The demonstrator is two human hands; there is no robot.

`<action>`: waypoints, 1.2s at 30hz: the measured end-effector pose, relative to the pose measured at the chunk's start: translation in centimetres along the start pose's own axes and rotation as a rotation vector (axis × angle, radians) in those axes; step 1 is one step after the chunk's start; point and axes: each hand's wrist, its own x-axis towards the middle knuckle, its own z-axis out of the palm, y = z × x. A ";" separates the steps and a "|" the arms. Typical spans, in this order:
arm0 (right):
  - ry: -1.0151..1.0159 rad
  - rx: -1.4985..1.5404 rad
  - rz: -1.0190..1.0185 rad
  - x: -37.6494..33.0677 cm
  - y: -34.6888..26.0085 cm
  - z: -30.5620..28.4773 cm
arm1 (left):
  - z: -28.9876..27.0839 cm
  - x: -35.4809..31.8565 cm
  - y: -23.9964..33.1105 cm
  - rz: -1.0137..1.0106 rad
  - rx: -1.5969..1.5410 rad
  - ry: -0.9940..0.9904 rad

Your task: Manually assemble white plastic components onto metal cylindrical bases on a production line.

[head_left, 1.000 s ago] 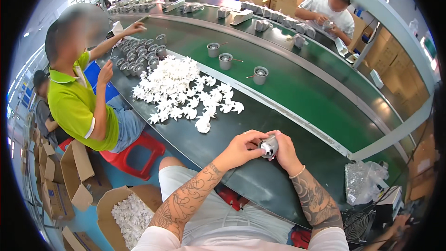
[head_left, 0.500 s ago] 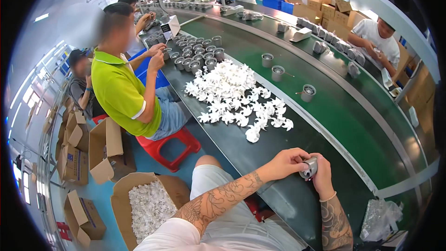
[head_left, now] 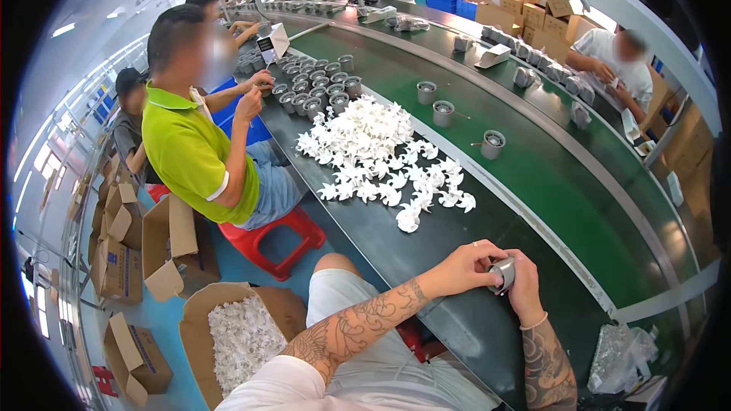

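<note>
Over the near right part of the dark workbench, I hold a small grey round housing (head_left: pixel 502 271) between both hands. My left hand (head_left: pixel 470 265) pinches it from the left with bent fingers. My right hand (head_left: pixel 524 286) wraps around its right side. The housing is tilted, and fingers cover much of it, so its inside does not show. Farther up the bench lies a heap of white bladed fan wheels (head_left: pixel 354 133), with one fan wheel (head_left: pixel 408 219) at its near end, closest to my left hand.
Several grey housings (head_left: pixel 316 87) crowd behind the heap. Three more, including a near one (head_left: pixel 493 144), stand on the green conveyor belt (head_left: pixel 556 205). A co-worker in a green shirt (head_left: pixel 190 137) sits at left. A carton of white pieces (head_left: pixel 190 335) and a clear plastic bag (head_left: pixel 620 361) flank me.
The grey housing has turned slightly in my hands, which keep hold of it. The three housings on the green belt have shifted a little farther away. The co-worker's near hand has moved.
</note>
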 end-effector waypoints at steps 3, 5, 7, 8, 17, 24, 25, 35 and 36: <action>-0.021 -0.077 -0.048 0.0 -0.7 0.2 | 0.1 -0.2 0.5 0.095 0.022 -0.019; -0.010 -0.038 -0.032 -0.1 -0.8 0.3 | 0.1 -0.4 1.0 0.108 0.019 -0.020; -0.001 -0.002 -0.016 -0.2 -0.8 0.2 | 0.2 -0.4 0.8 0.123 0.015 -0.020; -0.005 -0.032 -0.022 -0.1 -0.5 0.0 | 0.2 -0.1 -0.1 0.103 -0.028 -0.012; -0.007 -0.144 -0.075 -0.5 -0.6 -0.1 | 0.6 -0.5 0.7 0.095 0.058 0.003; -0.002 0.126 0.062 0.1 -0.4 0.0 | -0.1 -0.3 -0.6 -0.006 -0.065 0.036; -0.018 0.022 0.020 0.0 -0.9 0.1 | -0.2 -0.2 -0.4 -0.017 -0.062 0.032; -0.015 -0.109 -0.049 -0.3 -0.9 -0.3 | 0.1 -0.5 0.1 -0.018 0.027 0.030; -0.007 -0.100 -0.081 -0.3 -0.8 -0.2 | 0.0 -0.4 -0.3 -0.106 -0.034 0.035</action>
